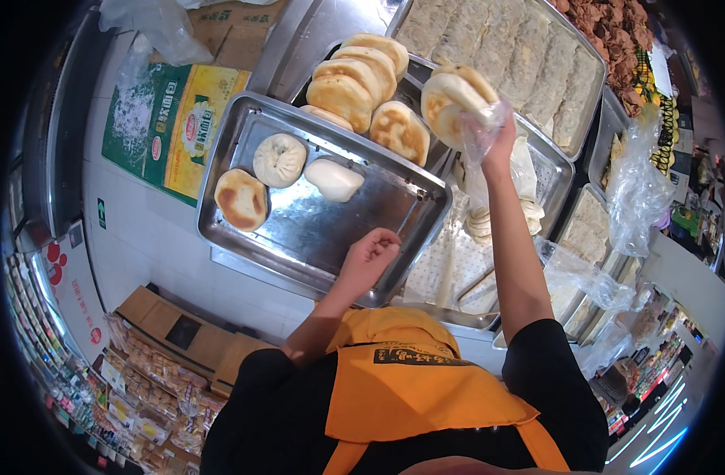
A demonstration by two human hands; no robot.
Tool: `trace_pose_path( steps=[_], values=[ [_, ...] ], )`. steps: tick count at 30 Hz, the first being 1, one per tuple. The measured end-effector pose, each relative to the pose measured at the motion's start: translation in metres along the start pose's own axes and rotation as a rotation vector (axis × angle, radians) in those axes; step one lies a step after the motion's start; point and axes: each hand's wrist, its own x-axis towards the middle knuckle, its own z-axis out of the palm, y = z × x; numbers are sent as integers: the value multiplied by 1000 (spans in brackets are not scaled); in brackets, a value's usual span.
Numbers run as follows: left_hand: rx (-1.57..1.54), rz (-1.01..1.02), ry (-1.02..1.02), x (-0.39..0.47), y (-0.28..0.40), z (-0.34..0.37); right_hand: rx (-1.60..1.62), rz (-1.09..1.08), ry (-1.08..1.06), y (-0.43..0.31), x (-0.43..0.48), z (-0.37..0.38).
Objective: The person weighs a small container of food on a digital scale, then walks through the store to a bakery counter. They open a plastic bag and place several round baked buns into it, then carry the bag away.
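My right hand (502,138), covered by a clear plastic bag (478,133), grips a few browned flatbreads (448,110) at their edge. They are held up beside a stack of similar flatbreads (341,95), and the bag hides part of them. My left hand (371,261) hovers over the near right corner of a steel tray (303,237), fingers curled with nothing visible in them. On this tray sit a pleated steamed bun (280,160), a smooth white bun (335,179) and a browned flatbread (242,200).
A large tray (600,77) of long pale filled rolls (505,53) lies at the far right. Under my right forearm, a perforated tray (439,267) holds twisted buns (480,224) and a thin stick (476,285). Loose plastic bags (638,184) hang at right; a cardboard box (202,130) lies left.
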Motion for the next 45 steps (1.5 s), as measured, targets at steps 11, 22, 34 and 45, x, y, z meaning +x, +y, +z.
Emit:
trace_pose_path(
  steps=[11,22,34,45],
  values=[
    [413,330,-411,35,27,97,716,497,138,-58,-29,8],
    [642,482,-102,47,-32,101,1527,503,-434,-82,-76,-8],
    [-16,174,-100,28,-44,25,2061,591,-373,-134,-124,4],
    [-814,208,-91,48,6,50,508,511,-204,-117,-102,-27]
  ],
)
